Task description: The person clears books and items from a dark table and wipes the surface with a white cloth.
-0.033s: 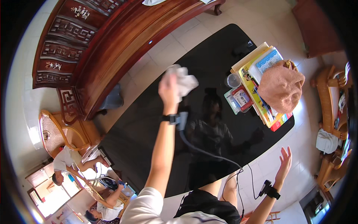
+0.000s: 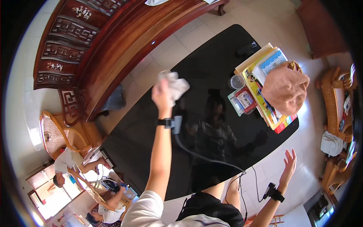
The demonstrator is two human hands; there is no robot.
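Note:
My left hand is closed on a pale, crumpled cloth over the far left part of a glossy black table. The cloth bunches out to the right of the fingers, and motion blurs them a little. A strap with a small grey device sits at that wrist, and a cable trails from it across the table. My right hand hangs in the air off the table's near right edge, fingers spread and holding nothing. It wears a black wrist strap.
At the table's right end lies a stack of books and folders with a brown cloth on top. Beside it are a clear round container and a red-edged pack. A carved wooden bench runs behind. Two people sit at lower left.
My left hand has shifted left and slightly nearer, taking the cloth along. My right hand stays where it was.

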